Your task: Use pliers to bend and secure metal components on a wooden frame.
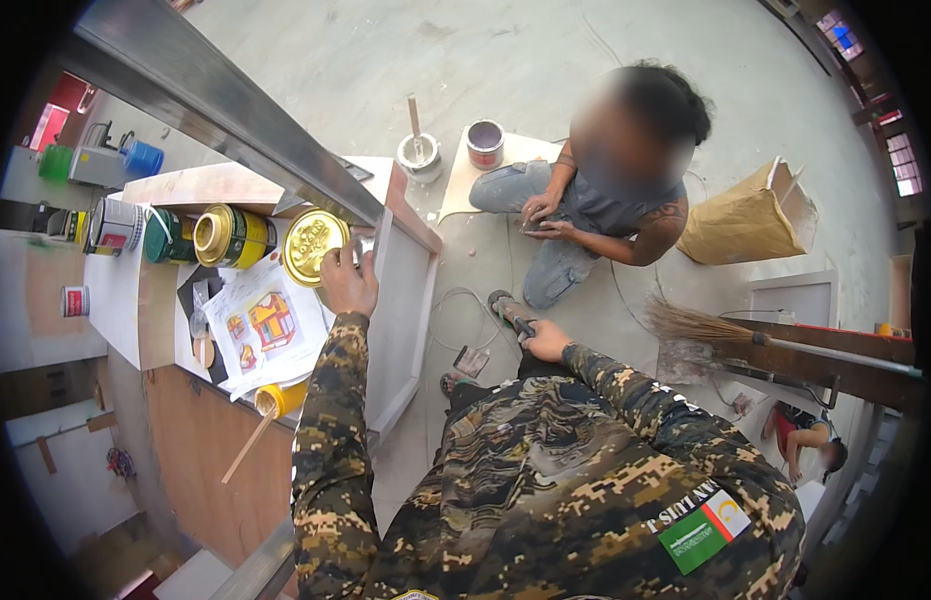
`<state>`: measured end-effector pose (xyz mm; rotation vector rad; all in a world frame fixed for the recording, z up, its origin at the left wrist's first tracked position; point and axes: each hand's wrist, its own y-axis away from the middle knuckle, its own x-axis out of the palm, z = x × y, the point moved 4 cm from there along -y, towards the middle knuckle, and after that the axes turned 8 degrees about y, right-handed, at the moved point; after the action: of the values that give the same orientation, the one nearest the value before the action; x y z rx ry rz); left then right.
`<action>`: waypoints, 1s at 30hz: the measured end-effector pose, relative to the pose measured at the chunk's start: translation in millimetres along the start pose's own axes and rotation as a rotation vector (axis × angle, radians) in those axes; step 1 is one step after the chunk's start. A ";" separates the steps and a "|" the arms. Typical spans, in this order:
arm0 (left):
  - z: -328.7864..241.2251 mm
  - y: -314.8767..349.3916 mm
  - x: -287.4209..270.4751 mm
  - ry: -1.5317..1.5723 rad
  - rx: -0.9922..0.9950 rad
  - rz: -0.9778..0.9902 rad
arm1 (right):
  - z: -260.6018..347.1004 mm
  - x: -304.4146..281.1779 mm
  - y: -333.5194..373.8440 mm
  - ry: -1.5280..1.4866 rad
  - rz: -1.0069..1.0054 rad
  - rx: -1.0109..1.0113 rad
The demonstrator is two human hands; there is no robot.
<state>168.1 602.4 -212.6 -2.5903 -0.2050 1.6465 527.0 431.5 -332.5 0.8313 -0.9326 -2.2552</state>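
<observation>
My left hand (350,286) is over the work surface, its bent fingers at the lower right rim of a round gold can lid (314,247). A small shiny silver piece (363,248) shows between its fingers and thumb; its kind is unclear. Under that forearm lie printed sheets with a coloured furniture drawing (268,325). A yellow tub (283,399) with a wooden stick stands below them. My right hand (549,341) is closed around a dark-handled tool (525,328) in front of my body, its far end hard to make out.
Several paint cans (231,236) line the left panel. A metal beam (226,105) crosses the upper left. Ahead, a person (616,190) crouches beside a purple-filled can (485,144) and a white pot (419,155) with a stick. A paper sack (748,215) and a broom (701,323) are right.
</observation>
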 end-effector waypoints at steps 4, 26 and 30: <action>6.8 3.6 -1.8 0.058 0.000 -0.082 | 24.3 1.1 2.2 0.019 -0.022 -0.024; 15.2 15.7 -4.2 0.126 -0.009 -0.120 | 167.1 28.2 -43.0 -0.307 0.123 -0.123; 20.4 18.3 -3.7 0.170 -0.057 -0.153 | 138.5 39.5 -28.7 -0.153 0.227 -0.001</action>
<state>149.5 583.4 -220.3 -2.6621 -0.4333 1.3831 395.1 478.9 -288.7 0.5287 -1.0388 -2.1424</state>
